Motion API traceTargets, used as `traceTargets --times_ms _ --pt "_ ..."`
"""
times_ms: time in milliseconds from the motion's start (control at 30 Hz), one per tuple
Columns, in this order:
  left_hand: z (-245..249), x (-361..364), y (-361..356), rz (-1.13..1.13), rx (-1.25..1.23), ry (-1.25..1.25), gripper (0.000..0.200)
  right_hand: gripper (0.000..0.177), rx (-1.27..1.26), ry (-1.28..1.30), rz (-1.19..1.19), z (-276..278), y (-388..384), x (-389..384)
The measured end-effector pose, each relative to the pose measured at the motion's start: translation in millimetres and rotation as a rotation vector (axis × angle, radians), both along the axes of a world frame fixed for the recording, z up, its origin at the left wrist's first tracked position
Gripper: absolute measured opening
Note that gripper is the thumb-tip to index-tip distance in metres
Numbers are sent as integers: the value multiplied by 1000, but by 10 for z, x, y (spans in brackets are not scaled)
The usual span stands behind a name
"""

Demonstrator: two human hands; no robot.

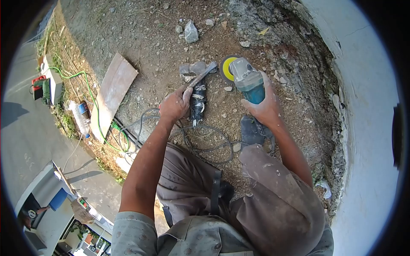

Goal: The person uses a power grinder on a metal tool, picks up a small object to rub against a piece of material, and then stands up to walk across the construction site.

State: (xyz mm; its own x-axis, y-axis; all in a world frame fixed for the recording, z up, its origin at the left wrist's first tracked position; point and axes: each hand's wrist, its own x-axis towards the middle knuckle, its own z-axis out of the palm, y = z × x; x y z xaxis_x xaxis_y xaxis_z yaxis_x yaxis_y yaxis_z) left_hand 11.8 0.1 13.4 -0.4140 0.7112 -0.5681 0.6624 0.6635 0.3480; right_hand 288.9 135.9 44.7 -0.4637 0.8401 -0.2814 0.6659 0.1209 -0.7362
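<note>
My right hand [267,102] is wrapped round the teal body of an angle grinder [252,83]. The grinder's yellow-faced disc [229,69] points left, close to the end of a flat grey metal bar [203,74]. That bar is gripped in my left hand [174,103] and slants up to the right. Beneath the bar a hammer lies on the ground, its metal head [192,68] at the top and its black-wrapped handle [197,102] with torn pale strips running down. Whether the disc touches the bar I cannot tell.
A grey cable [209,149] loops over the soil before my knees. To the left lie a board [112,91], a green cord [87,85] and a bottle [81,119]. Stones [191,32] sit ahead. A white wall [363,106] stands at the right.
</note>
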Motion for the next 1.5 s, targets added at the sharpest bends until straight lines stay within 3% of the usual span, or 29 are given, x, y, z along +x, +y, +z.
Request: traceTargets --times_ms 233,333,533,633,733,900,1067,1200,1500 --pt "28 -11 31 -25 -30 15 53 101 -246 5 25 47 16 -115" --pt "45 11 21 -25 -38 31 55 99 20 8 60 -88 55 -228" --pt "52 1 39 -30 -30 26 52 99 -167 -99 88 158 237 -392" --pt "-4 1 -17 -21 11 28 51 100 -90 -44 62 -16 76 -164" --pt "-54 -21 -24 -39 81 14 47 106 -228 -47 -35 79 14 6" --pt "-137 -89 -38 -72 250 -69 43 106 -93 59 -112 36 -43 240" --pt "-104 -187 4 11 139 -262 44 106 -50 54 -113 -18 -7 345" --pt "-21 -228 79 -73 21 -165 47 105 -80 42 -115 -28 22 312" --pt "-143 -154 66 -164 59 4 47 103 -149 58 -52 -3 119 169"
